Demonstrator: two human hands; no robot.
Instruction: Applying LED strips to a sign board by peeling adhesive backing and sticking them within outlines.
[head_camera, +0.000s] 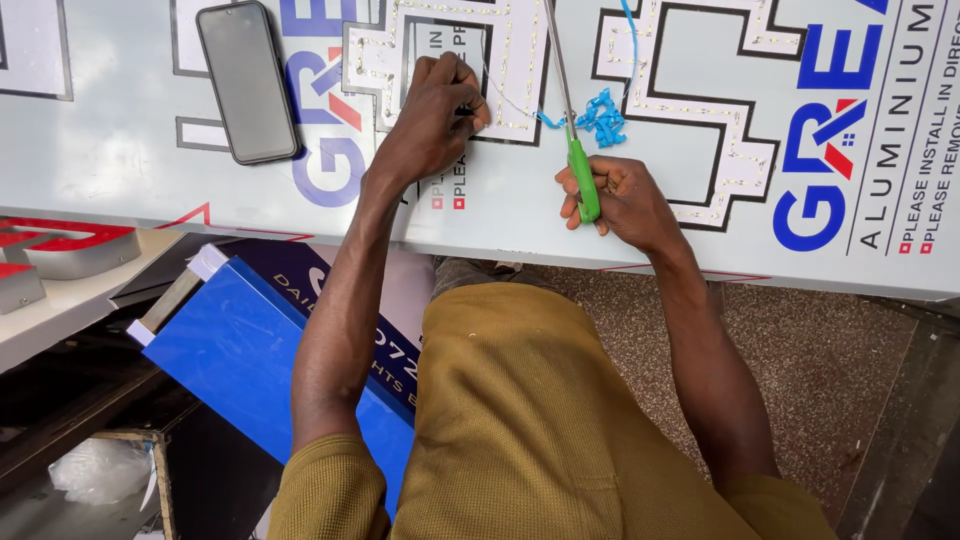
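Note:
My left hand (435, 115) rests on a large white panel (120, 150), fingers pinched on a small dark piece at the edge of a letter-shaped channel (455, 45) lined with tiny lights. My right hand (620, 200) grips a green-handled screwdriver (582, 175) whose metal shaft runs up across the panel. A bunch of blue wire connectors (602, 117) lies just above the right hand, beside a second lit letter shape (720, 110).
A dark phone (247, 80) lies face up on the panel at upper left. A blue sign board (240, 345) leans below the panel on the left. Red raised letters (55, 245) sit on a shelf at far left. Speckled floor (800, 350) shows at right.

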